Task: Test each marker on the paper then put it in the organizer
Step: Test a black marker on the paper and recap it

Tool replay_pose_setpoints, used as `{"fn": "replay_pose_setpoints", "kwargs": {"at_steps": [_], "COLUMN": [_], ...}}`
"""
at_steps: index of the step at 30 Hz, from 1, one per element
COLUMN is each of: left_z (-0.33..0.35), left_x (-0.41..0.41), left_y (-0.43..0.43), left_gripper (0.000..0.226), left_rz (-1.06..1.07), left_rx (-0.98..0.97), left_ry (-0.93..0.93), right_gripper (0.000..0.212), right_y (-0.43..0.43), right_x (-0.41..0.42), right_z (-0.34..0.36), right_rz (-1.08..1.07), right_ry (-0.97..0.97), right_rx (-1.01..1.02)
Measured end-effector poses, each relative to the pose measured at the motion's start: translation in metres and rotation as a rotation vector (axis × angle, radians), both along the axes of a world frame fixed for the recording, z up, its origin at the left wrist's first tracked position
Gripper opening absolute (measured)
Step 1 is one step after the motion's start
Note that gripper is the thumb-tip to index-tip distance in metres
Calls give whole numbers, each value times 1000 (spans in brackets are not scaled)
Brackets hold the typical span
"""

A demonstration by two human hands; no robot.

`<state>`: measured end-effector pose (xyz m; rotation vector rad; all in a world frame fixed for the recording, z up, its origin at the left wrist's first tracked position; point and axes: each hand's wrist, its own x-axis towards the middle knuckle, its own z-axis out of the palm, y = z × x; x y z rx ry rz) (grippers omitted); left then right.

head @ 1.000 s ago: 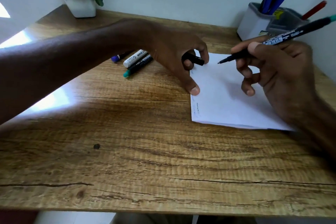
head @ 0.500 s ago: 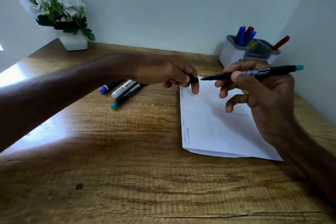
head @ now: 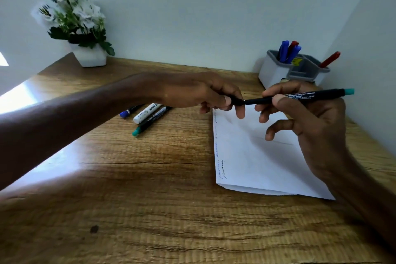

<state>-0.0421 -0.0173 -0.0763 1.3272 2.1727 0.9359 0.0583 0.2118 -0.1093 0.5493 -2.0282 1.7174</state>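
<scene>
My right hand [head: 308, 122] holds a thin black marker with a teal end [head: 308, 95] level above the white paper [head: 257, 156]. My left hand [head: 201, 94] pinches the marker's black cap [head: 236, 100], which meets the marker's tip. Faint test scribbles run down the paper's left edge. Three more markers lie on the desk to the left: a blue-capped one [head: 128, 111], a white one [head: 146, 112] and a teal-capped black one [head: 151, 121]. The grey-and-white organizer [head: 276, 70] stands at the back right with blue and red markers in it.
A white pot of white flowers [head: 90, 57] stands at the back left of the wooden desk [head: 150, 199]. Walls close the desk at the back and on the right.
The marker has swung from pointing down at the paper to level. My left hand has brought the cap up from the paper's corner to the marker's tip.
</scene>
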Motion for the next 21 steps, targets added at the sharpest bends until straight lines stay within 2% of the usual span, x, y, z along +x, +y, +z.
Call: {"fn": "replay_pose_setpoints", "kwargs": {"at_steps": [5, 10, 21], "left_z": [1, -1, -8], "left_x": [6, 13, 16], "left_y": [1, 7, 13], "left_gripper": [30, 28, 26], "left_rz": [-29, 59, 109], "left_rx": [170, 329, 350], "left_ry": [-5, -148, -200], "right_gripper": [15, 20, 22], "right_y": [-4, -2, 1], "right_x": [-1, -2, -4], "right_z": [2, 3, 1], "right_rz": [-65, -45, -84], "right_ry": [20, 24, 53], "right_rx": [-41, -73, 25]}}
